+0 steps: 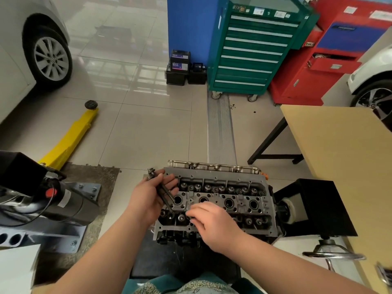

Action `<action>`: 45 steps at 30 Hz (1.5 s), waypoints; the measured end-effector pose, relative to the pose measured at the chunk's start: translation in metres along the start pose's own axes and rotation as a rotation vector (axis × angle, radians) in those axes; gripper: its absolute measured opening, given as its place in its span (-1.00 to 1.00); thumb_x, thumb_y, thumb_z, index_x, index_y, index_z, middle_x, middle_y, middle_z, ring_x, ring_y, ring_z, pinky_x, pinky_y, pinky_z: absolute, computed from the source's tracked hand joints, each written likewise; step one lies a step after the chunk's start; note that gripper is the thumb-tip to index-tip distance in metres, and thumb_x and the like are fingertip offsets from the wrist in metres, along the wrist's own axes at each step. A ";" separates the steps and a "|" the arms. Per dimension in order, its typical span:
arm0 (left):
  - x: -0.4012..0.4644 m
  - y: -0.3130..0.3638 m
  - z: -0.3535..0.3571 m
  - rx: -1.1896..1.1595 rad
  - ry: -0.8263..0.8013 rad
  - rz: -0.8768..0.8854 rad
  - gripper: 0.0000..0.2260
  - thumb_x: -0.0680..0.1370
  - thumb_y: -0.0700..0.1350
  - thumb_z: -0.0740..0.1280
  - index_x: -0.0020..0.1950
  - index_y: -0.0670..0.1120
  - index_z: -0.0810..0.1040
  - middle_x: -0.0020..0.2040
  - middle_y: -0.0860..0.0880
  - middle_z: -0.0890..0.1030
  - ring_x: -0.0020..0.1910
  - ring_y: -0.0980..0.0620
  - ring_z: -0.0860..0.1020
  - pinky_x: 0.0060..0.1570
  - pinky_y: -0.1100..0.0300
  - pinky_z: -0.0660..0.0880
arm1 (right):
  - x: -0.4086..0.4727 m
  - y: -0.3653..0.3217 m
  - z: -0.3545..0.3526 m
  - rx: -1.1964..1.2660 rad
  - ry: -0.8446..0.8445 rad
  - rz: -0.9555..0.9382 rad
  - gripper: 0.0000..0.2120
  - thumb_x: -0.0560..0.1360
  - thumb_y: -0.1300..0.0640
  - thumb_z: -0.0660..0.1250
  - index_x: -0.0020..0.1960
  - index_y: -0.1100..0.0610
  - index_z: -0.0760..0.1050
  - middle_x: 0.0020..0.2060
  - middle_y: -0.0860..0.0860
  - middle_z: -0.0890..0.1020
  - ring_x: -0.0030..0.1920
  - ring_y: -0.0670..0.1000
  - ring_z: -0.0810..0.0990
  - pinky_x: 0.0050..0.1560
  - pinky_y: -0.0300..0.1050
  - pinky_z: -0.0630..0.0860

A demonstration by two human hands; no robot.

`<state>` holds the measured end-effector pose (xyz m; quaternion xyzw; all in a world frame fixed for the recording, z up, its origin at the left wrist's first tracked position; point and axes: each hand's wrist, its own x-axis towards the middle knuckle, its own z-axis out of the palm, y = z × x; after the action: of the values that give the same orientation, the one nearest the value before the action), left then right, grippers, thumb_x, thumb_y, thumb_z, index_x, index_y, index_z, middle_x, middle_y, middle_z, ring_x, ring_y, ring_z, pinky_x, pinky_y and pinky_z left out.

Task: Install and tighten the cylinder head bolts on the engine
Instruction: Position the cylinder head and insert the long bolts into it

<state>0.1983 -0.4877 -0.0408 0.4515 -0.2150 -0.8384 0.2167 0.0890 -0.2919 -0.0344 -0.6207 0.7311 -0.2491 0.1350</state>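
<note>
The engine (pixel 216 200) sat low on a stand in front of the person, its cylinder head (pixel 233 196) facing up with four large round wells in a row across the middle. The left hand (pixel 152 196) hovered over the left end of the cylinder head, palm up, its fingers (pixel 169 183) loosely curled around a small bundle of long dark bolts (pixel 161 189); at least two shafts showed, with the heads poking out past the thumb and the tips pointing down toward the leftmost well, though the exact count could not be told. The right hand (pixel 212 223) rested over the near edge of the cylinder head, between the first and second wells, its fingertips (pixel 192 213) pinched together on something small at the head's face; whether it was a bolt could not be told. Left of the engine lay one yellow lift arm (pixel 70 136) with a black round pad, and nearer, one black motor (pixel 63 200) with a red knob. Beyond the engine stood one green drawer cabinet (pixel 252 47) with eight drawers, one red cabinet (pixel 331 58) beside it, and two black batteries (pixel 184 68) on the floor. Right of the engine stood one tan surface (pixel 347 149) on black legs. Two car wheels showed, one far left (pixel 51 58) and one far right (pixel 375 100).
</note>
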 end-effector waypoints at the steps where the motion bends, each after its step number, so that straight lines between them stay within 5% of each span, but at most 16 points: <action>1: 0.000 0.000 0.000 -0.003 -0.011 -0.001 -0.79 0.73 -0.23 0.22 0.34 -0.18 0.52 0.13 -0.27 0.73 0.10 -0.24 0.73 -0.08 -0.10 0.72 | -0.004 0.001 0.006 -0.030 0.019 -0.009 -0.74 0.60 0.18 0.40 0.27 0.14 0.65 0.22 0.04 0.67 0.27 0.04 0.57 0.36 -0.03 0.50; 4: 0.000 -0.002 0.003 0.026 -0.051 -0.002 -0.78 0.73 -0.24 0.22 0.34 -0.17 0.53 0.13 -0.27 0.73 0.11 -0.23 0.73 -0.09 -0.06 0.72 | -0.010 0.002 0.021 -0.253 -0.192 0.131 -0.50 0.66 -0.12 0.25 0.56 0.00 0.36 0.63 0.03 0.22 0.64 0.16 0.09 0.60 0.17 0.08; 6: -0.003 -0.005 0.007 0.069 -0.078 -0.005 -0.79 0.73 -0.25 0.22 0.33 -0.15 0.55 0.13 -0.25 0.73 0.08 -0.20 0.74 -0.12 -0.01 0.72 | -0.016 0.008 0.028 -0.288 -0.359 0.231 -0.40 0.68 -0.28 0.00 0.66 -0.13 0.02 0.66 -0.10 -0.21 0.62 0.07 -0.37 0.59 0.16 -0.26; 7: -0.005 -0.006 0.009 0.114 -0.099 -0.006 -0.79 0.73 -0.25 0.23 0.33 -0.15 0.55 0.14 -0.24 0.73 0.03 -0.18 0.75 -0.16 0.03 0.72 | -0.019 0.011 0.028 -0.250 -0.370 0.263 -0.40 0.67 -0.30 -0.06 0.66 -0.17 -0.05 0.65 -0.15 -0.26 0.60 0.01 -0.43 0.58 0.12 -0.32; 9: -0.010 -0.006 0.012 0.318 -0.193 0.003 -0.80 0.73 -0.23 0.24 0.33 -0.14 0.54 0.15 -0.20 0.74 -0.11 -0.09 0.75 -0.24 0.12 0.66 | -0.017 0.014 0.020 -0.088 -0.254 0.374 -0.43 0.67 -0.29 -0.02 0.65 -0.20 0.06 0.66 -0.18 -0.05 0.64 -0.06 -0.24 0.61 0.07 -0.22; 11: -0.018 -0.004 0.016 0.689 -0.378 0.030 -0.81 0.72 -0.19 0.27 0.32 -0.11 0.56 0.13 -0.10 0.75 -0.20 -0.04 0.70 -0.28 0.16 0.57 | -0.003 0.013 0.000 0.205 -0.044 0.556 -0.48 0.66 -0.24 0.16 0.59 -0.17 0.27 0.52 -0.17 0.38 0.55 -0.13 0.23 0.59 0.04 0.18; 13: -0.026 -0.003 0.026 1.029 -0.593 0.061 -0.83 0.71 -0.15 0.31 0.28 -0.05 0.60 0.06 0.00 0.76 -0.20 -0.03 0.69 -0.26 0.16 0.54 | 0.014 0.013 -0.021 0.563 0.051 0.670 -0.51 0.62 -0.20 0.31 0.52 -0.18 0.38 0.21 -0.19 0.62 0.25 -0.21 0.55 0.34 -0.11 0.49; 16: -0.035 -0.004 0.047 1.235 -0.722 0.113 -0.86 0.69 -0.12 0.35 0.22 -0.03 0.65 0.01 0.02 0.76 -0.20 -0.03 0.70 -0.14 0.03 0.57 | 0.024 0.016 -0.045 0.491 -0.022 0.587 -0.67 0.59 -0.12 0.38 0.35 -0.18 0.57 -0.04 -0.28 0.70 0.01 -0.29 0.64 -0.04 -0.46 0.50; 20: -0.036 -0.008 0.062 1.059 -0.671 0.056 -0.84 0.71 -0.15 0.33 0.23 -0.13 0.66 0.07 -0.09 0.76 -0.04 -0.11 0.74 -0.08 0.12 0.63 | 0.015 0.026 -0.061 0.472 0.124 0.622 -0.88 0.62 -0.02 0.38 0.10 -0.16 0.67 -0.19 -0.26 0.70 -0.17 -0.22 0.68 -0.17 -0.38 0.52; 24: -0.017 -0.020 0.064 0.543 -0.309 0.016 -0.80 0.72 -0.17 0.28 0.30 -0.19 0.60 0.08 -0.19 0.76 0.12 -0.17 0.73 0.25 -0.09 0.62 | -0.015 0.034 -0.066 0.457 0.329 0.687 -0.89 0.62 -0.02 0.36 0.06 -0.24 0.60 -0.15 -0.21 0.71 -0.15 -0.14 0.71 -0.13 -0.20 0.62; 29: 0.008 -0.013 0.054 -0.027 -0.061 -0.203 -0.79 0.73 -0.14 0.24 0.30 -0.18 0.57 0.01 -0.15 0.75 -0.01 -0.09 0.76 0.14 -0.02 0.62 | -0.056 0.033 -0.059 0.140 0.297 0.545 -0.75 0.58 -0.16 0.28 0.16 -0.14 0.63 -0.14 -0.36 0.63 -0.04 -0.29 0.62 -0.05 -0.45 0.49; 33: 0.006 -0.019 0.055 -0.055 -0.077 -0.251 -0.79 0.74 -0.15 0.22 0.24 -0.21 0.58 0.01 -0.17 0.75 0.09 -0.13 0.73 0.15 -0.03 0.61 | -0.062 0.031 -0.045 0.029 0.185 0.481 -0.69 0.60 -0.11 0.22 0.21 -0.03 0.62 -0.02 -0.23 0.64 0.01 -0.30 0.56 0.04 -0.51 0.40; 39: -0.003 -0.024 0.067 0.019 -0.112 -0.209 -0.79 0.75 -0.16 0.19 0.20 -0.24 0.56 0.00 -0.18 0.76 -0.03 -0.10 0.77 0.14 -0.01 0.62 | -0.060 0.034 -0.025 -0.027 0.142 0.389 -0.74 0.65 0.03 0.28 0.29 0.05 0.60 0.10 -0.08 0.68 0.11 -0.13 0.61 0.17 -0.30 0.49; 45: 0.002 -0.027 0.064 0.040 -0.166 -0.160 -0.82 0.72 -0.21 0.24 0.29 -0.23 0.52 0.10 -0.22 0.74 0.05 -0.14 0.75 -0.06 0.01 0.72 | -0.052 0.033 -0.019 -0.177 0.180 0.291 -0.72 0.64 0.08 0.21 0.22 0.14 0.62 -0.02 0.02 0.68 -0.04 0.01 0.65 0.01 -0.12 0.62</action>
<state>0.1384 -0.4564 -0.0257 0.4005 -0.2120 -0.8831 0.1217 0.0619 -0.2344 -0.0422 -0.4933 0.8412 -0.2159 0.0485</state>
